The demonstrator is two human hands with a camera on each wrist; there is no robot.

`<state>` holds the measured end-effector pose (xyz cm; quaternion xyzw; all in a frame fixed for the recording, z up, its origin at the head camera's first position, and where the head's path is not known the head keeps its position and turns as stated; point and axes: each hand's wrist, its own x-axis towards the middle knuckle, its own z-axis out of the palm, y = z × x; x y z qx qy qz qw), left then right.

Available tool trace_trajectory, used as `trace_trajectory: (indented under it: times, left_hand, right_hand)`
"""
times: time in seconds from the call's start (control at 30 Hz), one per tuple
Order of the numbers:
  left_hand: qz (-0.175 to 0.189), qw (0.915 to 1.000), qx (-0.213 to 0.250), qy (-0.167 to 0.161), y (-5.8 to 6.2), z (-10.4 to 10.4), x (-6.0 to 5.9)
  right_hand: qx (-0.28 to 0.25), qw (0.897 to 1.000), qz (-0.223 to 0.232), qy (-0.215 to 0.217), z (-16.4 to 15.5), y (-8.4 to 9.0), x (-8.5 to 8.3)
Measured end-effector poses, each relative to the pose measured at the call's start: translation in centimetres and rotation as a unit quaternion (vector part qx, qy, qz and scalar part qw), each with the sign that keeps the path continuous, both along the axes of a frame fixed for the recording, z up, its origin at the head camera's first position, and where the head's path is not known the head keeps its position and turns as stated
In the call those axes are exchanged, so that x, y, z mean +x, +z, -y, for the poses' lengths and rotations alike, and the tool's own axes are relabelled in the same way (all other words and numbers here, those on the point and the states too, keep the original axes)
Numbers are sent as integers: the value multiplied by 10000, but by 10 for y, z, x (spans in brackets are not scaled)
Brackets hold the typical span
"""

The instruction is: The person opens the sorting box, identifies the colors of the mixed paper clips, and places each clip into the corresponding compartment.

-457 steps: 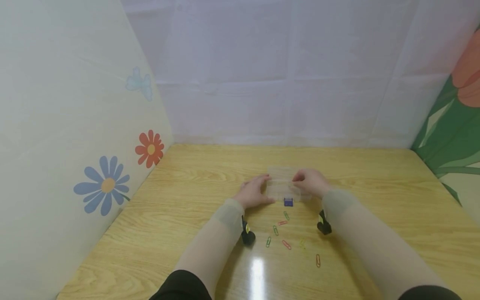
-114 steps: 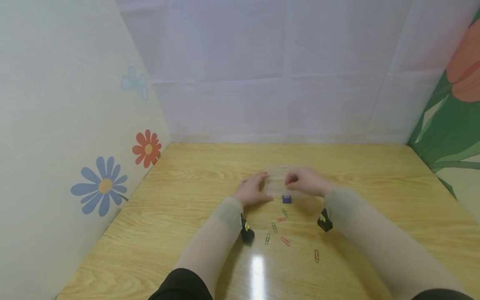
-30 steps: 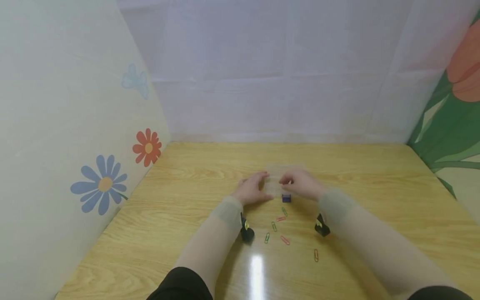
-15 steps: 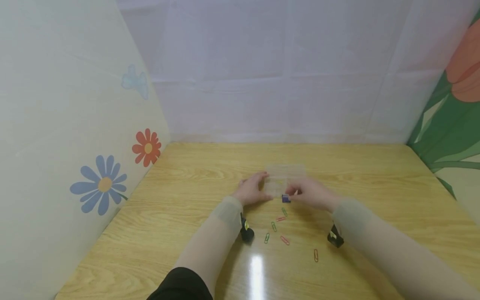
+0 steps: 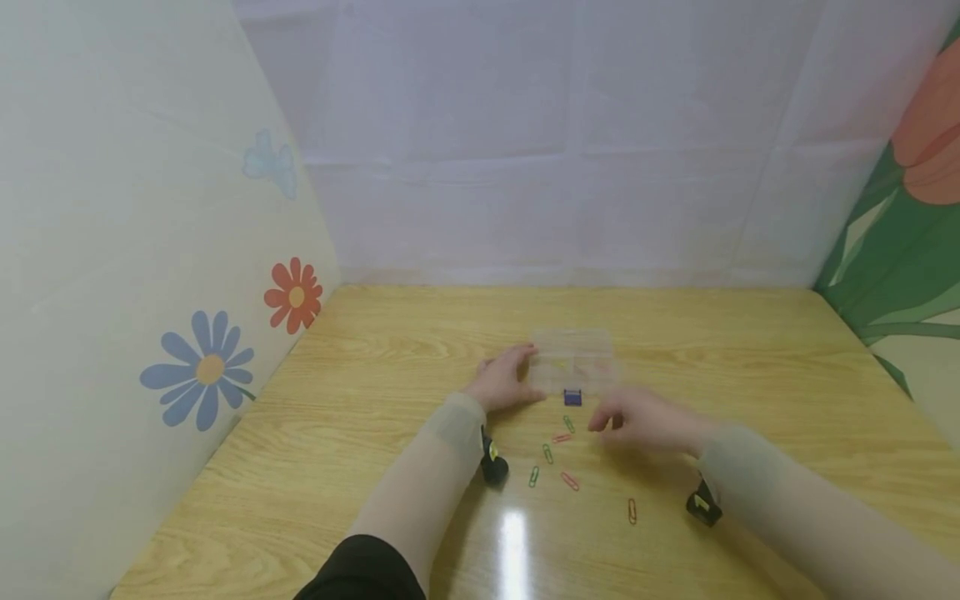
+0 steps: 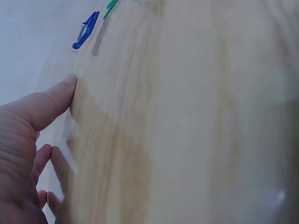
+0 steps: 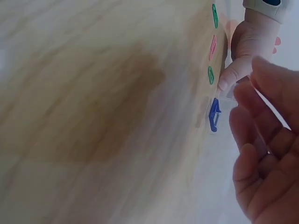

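Nearest on the wooden table (image 5: 300, 467) lies a red clip (image 5: 632, 511), with the black right wrist camera (image 5: 703, 505) to its right; if that arm swings left and low, the camera could knock the clip away. Farther in, two pink clips (image 5: 570, 481) and three green clips (image 5: 547, 453) lie scattered in a loose trail. The right hand (image 5: 654, 422) is beside the trail's far end, fingers loosely bent, with nothing in them. The clips look thin and flat, so a hurried pinch might skid one across the smooth top. Just beyond is a clear box (image 5: 594, 385), its blue latch (image 5: 573, 397) on the near side. The left hand (image 5: 501, 385) grips its left end, thumb at the near edge, fingers at the far. Should that grip loosen, a bump on the latch could shift the box. A yellow patch (image 5: 560, 364), probably clips, shows in the near left compartment; the see-through divider is easily misjudged, so a dropped clip could land next door. Behind everything hangs a pale cloth (image 5: 525, 183).
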<state>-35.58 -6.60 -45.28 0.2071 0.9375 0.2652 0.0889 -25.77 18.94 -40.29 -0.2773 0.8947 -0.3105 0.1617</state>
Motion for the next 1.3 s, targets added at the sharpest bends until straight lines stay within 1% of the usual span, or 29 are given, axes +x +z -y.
trace_trajectory:
  times: [0.13, 0.23, 0.4, 0.6, 0.67, 0.8, 0.93, 1.1, 1.3]
  left_hand:
    - [35, 10000, -1, 7, 0, 0, 0]
    - [50, 10000, -12, 2, 1, 0, 1]
    - [62, 10000, -22, -7, 2, 0, 2]
    - [-25, 10000, -81, 3, 3, 0, 1]
    - [-31, 9999, -101, 1, 2, 0, 1]
    - [-33, 10000, -86, -12, 2, 0, 1]
    - [-2, 10000, -96, 6, 3, 0, 1]
    - [-3, 10000, -71, 11, 2, 0, 1]
    - [-42, 9999, -100, -2, 1, 0, 0]
  right_hand:
    - [-60, 9994, 349, -9, -6, -1, 7]
    - [-52, 9992, 392, 90, -11, -2, 12]
    - [100, 9979, 425, 477, -18, -2, 18]
    - [293, 9910, 809, 1022, -21, -2, 25]
    - [344, 9889, 904, 1125, -20, -4, 27]
    - [442, 9869, 771, 1344, -18, -9, 31]
    - [644, 9865, 587, 1383, -16, -12, 32]
    - [911, 9864, 503, 1269, -12, -12, 33]
    - [881, 9874, 588, 1177, -11, -11, 35]
